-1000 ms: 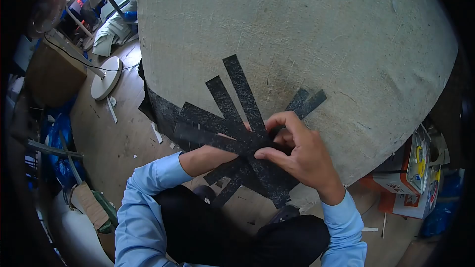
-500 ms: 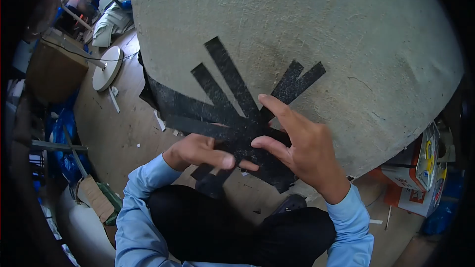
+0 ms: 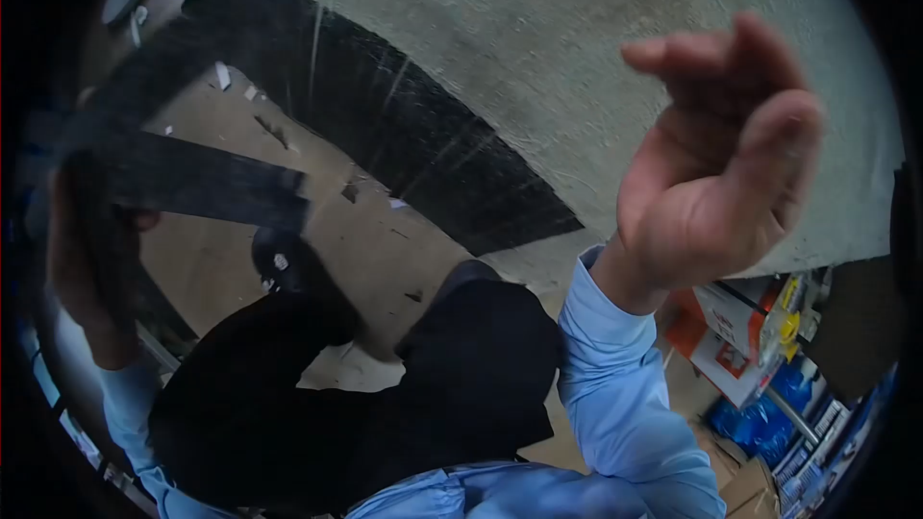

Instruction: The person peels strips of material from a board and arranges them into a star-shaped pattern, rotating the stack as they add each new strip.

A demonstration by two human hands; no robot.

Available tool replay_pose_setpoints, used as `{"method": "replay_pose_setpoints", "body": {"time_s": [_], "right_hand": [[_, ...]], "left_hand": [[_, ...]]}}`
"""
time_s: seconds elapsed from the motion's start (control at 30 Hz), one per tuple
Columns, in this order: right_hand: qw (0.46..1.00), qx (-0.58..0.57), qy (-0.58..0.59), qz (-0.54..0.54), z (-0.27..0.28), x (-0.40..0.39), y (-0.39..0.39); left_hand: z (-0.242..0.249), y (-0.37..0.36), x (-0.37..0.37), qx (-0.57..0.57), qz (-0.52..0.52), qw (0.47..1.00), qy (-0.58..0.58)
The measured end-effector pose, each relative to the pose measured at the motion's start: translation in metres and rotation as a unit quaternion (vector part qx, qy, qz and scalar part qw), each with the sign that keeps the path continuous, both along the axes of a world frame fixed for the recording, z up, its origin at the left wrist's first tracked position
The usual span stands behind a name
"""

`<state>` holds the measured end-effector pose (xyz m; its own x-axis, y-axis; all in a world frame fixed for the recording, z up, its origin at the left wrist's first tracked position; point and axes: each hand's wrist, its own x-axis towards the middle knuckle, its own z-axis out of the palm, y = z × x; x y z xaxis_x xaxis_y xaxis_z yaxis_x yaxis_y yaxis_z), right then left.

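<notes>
From the head view, the left hand (image 3: 82, 259) is now gripping the black strips (image 3: 192, 183) out at nine o'clock, having lifted them off the grey table (image 3: 577, 58); the bundle is leaving the worktop. The right hand (image 3: 716, 168) is rising at three o'clock, loosely curled and empty. Cardboard boxes (image 3: 740, 336) are sitting at four o'clock; nothing is blocking.

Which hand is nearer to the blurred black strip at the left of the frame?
Left. The left hand is at the black strip, seemingly gripping its end. The right hand is raised, empty, far across the frame over the grey table.
</notes>
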<state>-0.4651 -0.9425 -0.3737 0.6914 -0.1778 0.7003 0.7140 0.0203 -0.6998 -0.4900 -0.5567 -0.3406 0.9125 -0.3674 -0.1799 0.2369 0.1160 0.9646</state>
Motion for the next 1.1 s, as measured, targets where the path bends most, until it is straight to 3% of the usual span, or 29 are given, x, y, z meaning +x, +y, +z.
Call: {"method": "replay_pose_setpoints", "body": {"time_s": [0.1,0.2,0.23,0.3,0.33,0.4,0.53,0.6,0.63,0.73,0.8,0.9,0.97,1.03,1.1], "right_hand": [[0.960,0.011,0.277,-0.048,-0.022,-0.072,-0.038],[0.857,0.084,0.500,-0.090,-0.063,-0.144,-0.049],[0.853,0.088,0.503,-0.106,-0.082,-0.167,-0.041],[0.823,0.044,0.514,-0.238,-0.116,-0.187,-0.015],[0.824,0.051,0.508,-0.246,-0.124,-0.185,-0.004],[0.820,0.042,0.426,-0.380,-0.137,-0.183,0.015],[0.827,0.123,0.353,-0.420,-0.155,-0.169,0.026],[0.799,0.140,0.376,-0.448,-0.150,-0.166,0.029],[0.796,0.132,0.377,-0.453,-0.149,-0.168,0.033],[0.773,0.106,0.416,-0.468,-0.158,-0.160,0.037],[0.755,0.008,0.402,-0.518,-0.175,-0.161,0.040],[0.727,0.007,0.393,-0.563,-0.170,-0.143,0.052],[0.749,0.079,0.384,-0.535,-0.168,-0.128,0.069],[0.750,0.043,0.375,-0.543,-0.168,-0.120,0.077],[0.673,-0.075,0.397,-0.619,-0.169,-0.123,0.069]], "left_hand": [[-0.011,-0.028,0.016,-0.060,-0.040,0.997,-0.027],[-0.020,-0.054,0.046,-0.106,-0.097,0.986,-0.089],[-0.032,-0.052,0.055,-0.112,-0.111,0.984,-0.082],[-0.059,-0.046,0.080,-0.159,-0.199,0.962,0.101],[-0.060,-0.068,0.086,-0.157,-0.211,0.960,0.096],[-0.061,-0.128,0.084,-0.279,-0.364,0.889,0.012],[-0.104,-0.155,0.099,-0.257,-0.435,0.862,-0.040],[-0.126,-0.160,0.094,-0.153,-0.387,0.902,-0.115],[-0.137,-0.160,0.091,-0.138,-0.357,0.923,-0.042],[-0.172,-0.150,0.095,-0.139,-0.307,0.941,0.024],[-0.170,-0.149,0.099,-0.136,-0.312,0.940,0.024],[-0.175,-0.155,0.101,-0.144,-0.290,0.945,0.039],[-0.167,-0.160,0.098,-0.158,-0.259,0.951,0.056],[-0.149,-0.163,0.090,-0.188,-0.258,0.947,0.022],[-0.144,-0.162,0.090,-0.202,-0.274,0.940,0.011]]}}
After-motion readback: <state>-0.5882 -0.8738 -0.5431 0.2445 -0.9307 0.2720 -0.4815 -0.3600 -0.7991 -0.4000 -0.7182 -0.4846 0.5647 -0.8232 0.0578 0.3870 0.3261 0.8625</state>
